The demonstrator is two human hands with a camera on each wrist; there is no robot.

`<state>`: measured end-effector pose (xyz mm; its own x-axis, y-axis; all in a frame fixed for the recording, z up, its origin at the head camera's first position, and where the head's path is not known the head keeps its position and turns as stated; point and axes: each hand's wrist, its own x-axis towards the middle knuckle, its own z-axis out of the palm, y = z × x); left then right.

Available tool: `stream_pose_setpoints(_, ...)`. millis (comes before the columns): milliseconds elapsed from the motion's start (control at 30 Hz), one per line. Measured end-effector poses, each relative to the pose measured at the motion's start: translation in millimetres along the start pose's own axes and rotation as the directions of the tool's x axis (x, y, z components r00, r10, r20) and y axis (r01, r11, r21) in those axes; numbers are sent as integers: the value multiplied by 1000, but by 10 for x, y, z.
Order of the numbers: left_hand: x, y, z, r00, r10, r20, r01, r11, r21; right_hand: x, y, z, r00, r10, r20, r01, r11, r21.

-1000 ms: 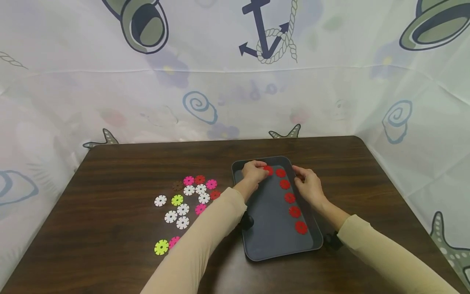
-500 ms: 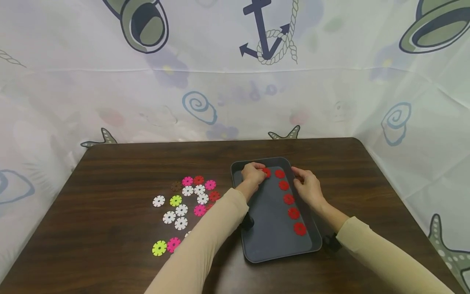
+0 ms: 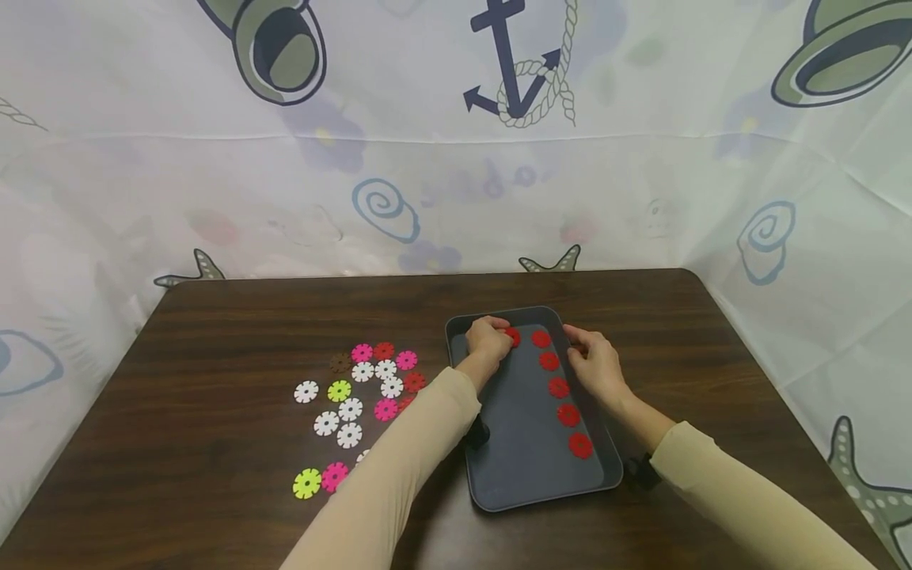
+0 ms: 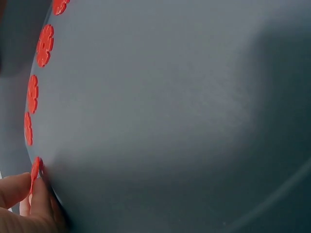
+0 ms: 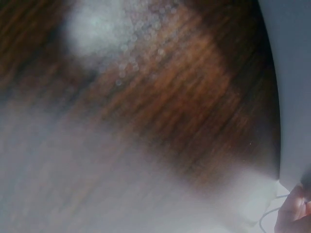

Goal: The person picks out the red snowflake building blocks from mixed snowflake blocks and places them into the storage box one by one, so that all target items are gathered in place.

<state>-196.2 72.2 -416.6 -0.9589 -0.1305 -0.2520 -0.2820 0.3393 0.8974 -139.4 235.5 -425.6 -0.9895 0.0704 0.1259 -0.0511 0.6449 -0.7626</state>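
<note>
My left hand (image 3: 488,340) is inside the far end of a dark grey tray (image 3: 523,435). It pinches a red notched interlocking disc (image 4: 35,171) between thumb and fingers, and the disc stands on edge in the left wrist view. To the right of that disc, several matching red discs (image 3: 559,387) lie flat in a column along the tray's right side. My right hand (image 3: 597,366) grips the tray's right rim near its far corner, with the fingers bent against the edge. In the right wrist view only part of the right hand (image 5: 292,213) shows, low in the corner.
Loose white discs (image 3: 350,409), pink discs (image 3: 334,476), yellow-green discs (image 3: 307,483), more red discs (image 3: 414,381) and a brown disc (image 3: 340,362) lie left of the tray on the dark wooden table (image 3: 178,412). My left forearm partly covers this group. Patterned cloth (image 3: 435,198) hangs behind.
The red disc in my left hand has shifted slightly left, away from the column's far disc. My right hand stays at the tray's rim, and the whole view has drifted a little.
</note>
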Motion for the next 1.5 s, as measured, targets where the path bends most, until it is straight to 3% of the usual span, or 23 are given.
stream_pose_setpoints(267,-19,-11,-20,1000,-12,9,12,999,44,-31,9,0,1000,0,5,0,1000,-7)
stream_pose_setpoints(667,-61,34,-68,999,-9,48,7,999,41,-35,-8,-15,1000,19,12,-19,1000,16)
stream_pose_setpoints(933,-146,142,-125,988,18,156,-13,999,-32,-32,-14,-17,999,30,17,-30,999,18)
stream_pose_setpoints(1100,-208,221,-266,967,49,249,-19,992,-123,-19,-13,-9,1000,23,16,-24,1000,20)
stream_pose_setpoints(1267,-216,276,-479,945,77,317,7,967,-254,-8,-16,-2,1000,15,12,-16,1000,10)
stream_pose_setpoints(1500,-152,266,-835,947,90,307,21,940,-340,-4,-10,2,1000,21,14,-22,1000,14)
